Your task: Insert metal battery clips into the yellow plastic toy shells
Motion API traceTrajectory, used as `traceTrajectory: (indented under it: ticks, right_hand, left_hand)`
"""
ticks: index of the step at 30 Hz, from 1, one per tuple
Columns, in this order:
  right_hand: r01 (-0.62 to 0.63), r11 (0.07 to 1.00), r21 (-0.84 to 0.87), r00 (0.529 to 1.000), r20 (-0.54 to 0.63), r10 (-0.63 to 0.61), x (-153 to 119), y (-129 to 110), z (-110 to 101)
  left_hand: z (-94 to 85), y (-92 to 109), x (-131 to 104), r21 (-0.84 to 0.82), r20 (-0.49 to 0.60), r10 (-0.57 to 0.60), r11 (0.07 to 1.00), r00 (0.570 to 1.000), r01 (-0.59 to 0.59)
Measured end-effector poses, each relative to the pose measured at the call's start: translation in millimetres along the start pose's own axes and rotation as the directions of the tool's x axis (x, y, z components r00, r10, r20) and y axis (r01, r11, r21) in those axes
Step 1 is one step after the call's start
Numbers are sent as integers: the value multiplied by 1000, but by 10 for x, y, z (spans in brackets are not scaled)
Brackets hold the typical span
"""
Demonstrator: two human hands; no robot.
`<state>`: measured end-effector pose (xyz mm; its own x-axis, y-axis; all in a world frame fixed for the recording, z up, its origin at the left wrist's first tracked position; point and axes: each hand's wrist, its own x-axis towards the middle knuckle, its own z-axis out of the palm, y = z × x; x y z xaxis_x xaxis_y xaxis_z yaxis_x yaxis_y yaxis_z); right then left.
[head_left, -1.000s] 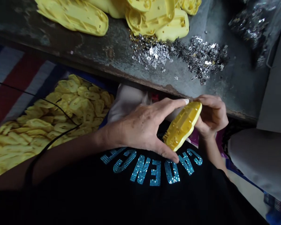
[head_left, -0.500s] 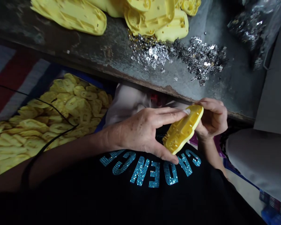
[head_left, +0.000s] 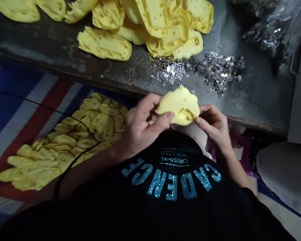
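Note:
A yellow plastic shell (head_left: 174, 102) is held up in front of my chest, close to the table's front edge. Its smooth outer face, with a small rectangular recess, is turned toward me. My left hand (head_left: 146, 125) grips its left end, thumb on the face and fingers behind. At the opposite end, the thumb and curled fingers of my right hand (head_left: 213, 125) pinch the shell's edge. Whether a small part is also between those fingertips is hidden. Just beyond the shell, small shiny metal clips (head_left: 222, 72) lie in loose heaps on the table.
Several yellow shells (head_left: 105, 43) are piled on the dark worktable (head_left: 261, 103). A clear plastic bag (head_left: 271, 36) of metal pieces stands at the right rear. Lower left, many yellow parts (head_left: 65, 140) fill a striped sheet (head_left: 27, 110), crossed by a black cable (head_left: 77, 124).
The shell has turned from showing its ribbed inside to showing its smooth outside. Both hands have risen toward the table edge with it. The view has shifted, revealing more shells.

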<state>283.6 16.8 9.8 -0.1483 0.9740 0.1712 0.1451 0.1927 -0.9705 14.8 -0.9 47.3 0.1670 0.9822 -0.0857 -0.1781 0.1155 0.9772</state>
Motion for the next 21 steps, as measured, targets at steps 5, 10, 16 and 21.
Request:
traceTrajectory:
  ticks: [5, 10, 16, 21]
  right_hand:
    - [-58, 998, 14, 961, 270, 52, 141, -212, -49]
    - [-333, 850, 407, 937, 246, 249, 119, -179, 357]
    - [-357, 873, 333, 927, 244, 286, 60, -85, 279]
    - [106, 807, -581, 992, 4, -128, 422, -125, -194]
  left_hand:
    - [-49, 65, 220, 46, 188, -90, 996, 978, 82]
    - [-32, -33, 208, -80, 196, -181, 977, 964, 200]
    - [-147, -225, -30, -30, -4, -171, 985, 985, 171]
    - [-213, -169, 22, -111, -112, -281, 957, 953, 269]
